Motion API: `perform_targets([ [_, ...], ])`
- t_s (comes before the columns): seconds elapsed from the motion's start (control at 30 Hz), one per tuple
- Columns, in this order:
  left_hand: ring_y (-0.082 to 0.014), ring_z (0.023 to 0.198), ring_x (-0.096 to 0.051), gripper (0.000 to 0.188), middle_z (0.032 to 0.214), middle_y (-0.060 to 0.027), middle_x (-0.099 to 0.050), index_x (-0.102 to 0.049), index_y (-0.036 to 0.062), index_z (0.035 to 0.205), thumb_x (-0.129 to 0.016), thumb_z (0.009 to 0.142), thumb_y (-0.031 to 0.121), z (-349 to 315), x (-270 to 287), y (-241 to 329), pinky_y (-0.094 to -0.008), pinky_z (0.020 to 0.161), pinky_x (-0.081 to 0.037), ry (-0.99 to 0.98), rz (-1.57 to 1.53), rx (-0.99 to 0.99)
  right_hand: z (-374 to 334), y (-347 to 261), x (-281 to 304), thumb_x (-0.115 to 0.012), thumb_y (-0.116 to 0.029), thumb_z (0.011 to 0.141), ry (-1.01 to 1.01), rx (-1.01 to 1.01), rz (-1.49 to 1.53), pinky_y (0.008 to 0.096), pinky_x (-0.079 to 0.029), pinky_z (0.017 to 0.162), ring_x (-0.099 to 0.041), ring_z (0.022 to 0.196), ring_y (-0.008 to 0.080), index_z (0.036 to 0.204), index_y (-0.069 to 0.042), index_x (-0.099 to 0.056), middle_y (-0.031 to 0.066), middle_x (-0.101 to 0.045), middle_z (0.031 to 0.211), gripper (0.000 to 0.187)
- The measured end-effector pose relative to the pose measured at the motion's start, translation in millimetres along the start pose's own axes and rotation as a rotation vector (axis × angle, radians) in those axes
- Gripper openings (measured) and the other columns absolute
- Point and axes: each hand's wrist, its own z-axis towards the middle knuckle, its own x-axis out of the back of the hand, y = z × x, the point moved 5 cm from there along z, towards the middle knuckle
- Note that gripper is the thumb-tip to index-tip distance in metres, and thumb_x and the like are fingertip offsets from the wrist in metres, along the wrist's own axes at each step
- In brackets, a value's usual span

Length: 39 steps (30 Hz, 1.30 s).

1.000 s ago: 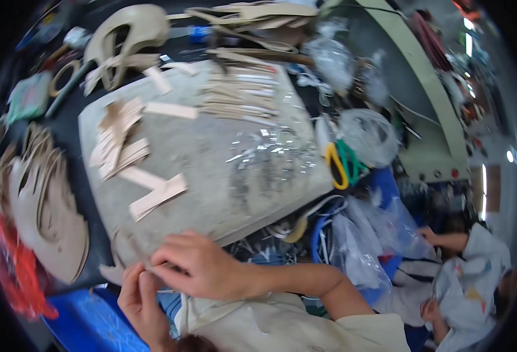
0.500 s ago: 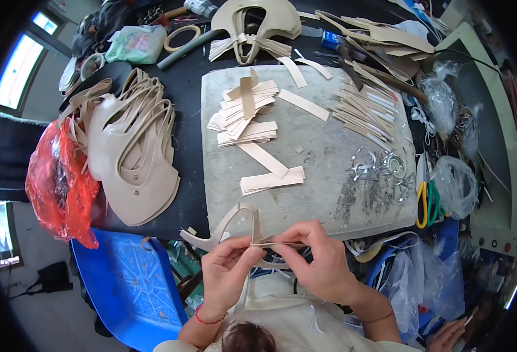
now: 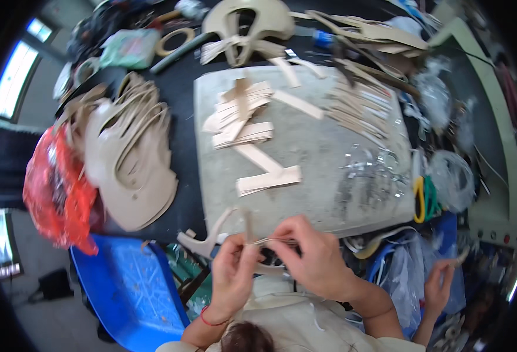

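Observation:
Between my hands, at the near edge of the work board, is a curved beige leather piece [image 3: 212, 239] with narrow straps. My left hand [image 3: 233, 271], with a red cord at its wrist, pinches the piece near a strap standing upright. Close beside it, my right hand [image 3: 312, 258] is closed on a thin beige strip [image 3: 265, 240] that runs toward the left fingertips. Both hands are slightly blurred. A short stack of pale leather strips [image 3: 269, 180] lies on the board beyond them, with a bigger pile of strips [image 3: 243, 111] farther back.
Cut beige leather panels [image 3: 132, 170] are heaped at left beside a red plastic bag [image 3: 59, 188]. A blue tub [image 3: 132, 287] sits below. Narrow strips [image 3: 358, 108], metal rings [image 3: 376, 167] and yellow-handled scissors [image 3: 419, 196] lie at right. Another person's hand [image 3: 439, 284] reaches in from the lower right.
The view has shifted slightly, blurring things. My hands keep hold of the leather piece, my right fingers closer to the left. The other person's hand has risen at the lower right.

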Motion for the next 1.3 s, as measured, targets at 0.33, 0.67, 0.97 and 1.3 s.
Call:
perform_targets([
  [0.33, -0.0162, 0.079, -0.059, 0.022, 0.087, -0.0107, -0.065, -0.062, -0.0016, 0.099, -0.054, 0.095, 0.018, 5, -8, 5, -0.0294, 0.075, -0.047, -0.110, 0.454, -0.100, -12, 17, 7, -0.057, -0.008, 0.085, 0.025, 0.140, 0.276, 0.0434, -0.045, 0.060, -0.059, 0.070, 0.0412, 0.088, 0.000, -0.047, 0.0207, -0.058, 0.071, 0.013],
  [0.67, -0.0142, 0.071, -0.055, 0.026, 0.080, -0.0085, -0.062, -0.057, -0.0016, 0.093, -0.049, 0.097, 0.023, -4, -11, 3, -0.0288, 0.065, -0.046, -0.181, 0.616, -0.321, -31, 22, 1, -0.055, -0.009, 0.081, 0.068, 0.319, 0.166, 0.0431, -0.047, 0.064, -0.060, 0.072, 0.0387, 0.077, 0.003, -0.056, 0.0208, -0.059, 0.073, 0.013],
  [0.97, -0.0141, 0.071, -0.054, 0.027, 0.078, -0.0072, -0.060, -0.058, -0.0018, 0.092, -0.054, 0.095, 0.024, -16, -23, 10, -0.0279, 0.066, -0.046, -0.135, 0.589, -0.338, -36, 18, 13, -0.059, -0.014, 0.081, 0.080, 0.269, 0.093, 0.0427, -0.047, 0.066, -0.061, 0.076, 0.0350, 0.079, 0.000, -0.058, 0.0159, -0.061, 0.077, 0.015],
  [1.3, -0.0101, 0.079, -0.060, 0.016, 0.087, -0.0064, -0.064, -0.060, -0.0075, 0.100, -0.056, 0.092, 0.006, -8, -14, 16, -0.0233, 0.072, -0.049, -0.139, 0.090, -0.056, -20, 32, 36, -0.068, -0.008, 0.082, 0.029, -0.066, 0.424, 0.0238, -0.050, 0.069, -0.063, 0.080, 0.0110, 0.099, 0.001, -0.064, 0.0080, -0.065, 0.089, 0.019],
])
